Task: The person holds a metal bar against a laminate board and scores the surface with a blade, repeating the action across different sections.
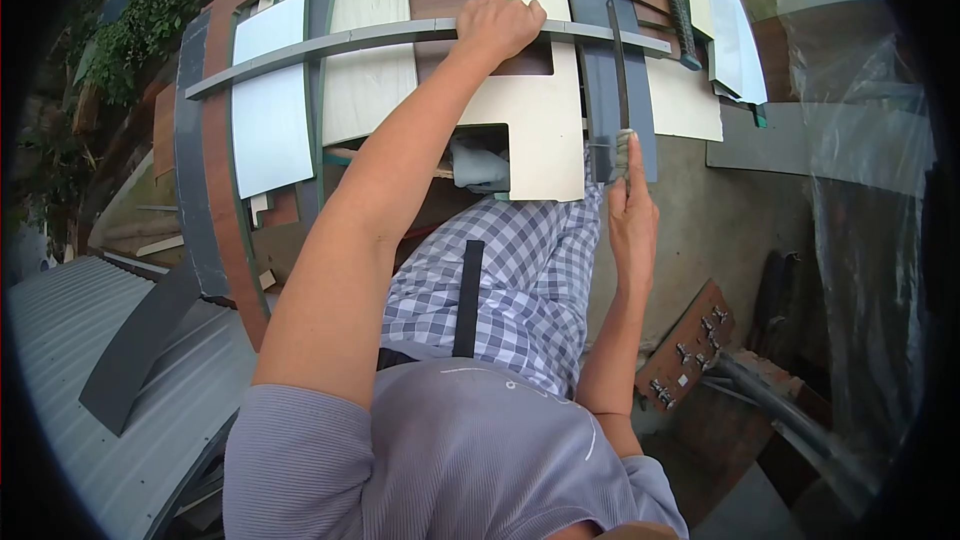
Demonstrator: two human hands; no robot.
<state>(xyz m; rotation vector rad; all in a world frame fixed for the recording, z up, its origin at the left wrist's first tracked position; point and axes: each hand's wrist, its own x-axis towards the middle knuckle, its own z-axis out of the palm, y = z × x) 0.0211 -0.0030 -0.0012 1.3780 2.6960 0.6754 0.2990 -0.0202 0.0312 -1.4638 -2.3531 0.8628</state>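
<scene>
My left hand is closed over a long grey bar, pressing it down across the boards. The bar spans the work surface from left to right and has several thin crosswise marks along it. In my right hand is a long, thin, dark blade with a wrapped handle; the index finger lies along the handle. The blade points away from me and crosses the bar near its right end. Under that crossing lies a dark grey-blue board.
Cream panels and a pale blue-white panel cover the surface. A hammer lies at the back right. Clear plastic sheeting hangs at right. Corrugated metal is at left. A brown board with metal fittings stands low right.
</scene>
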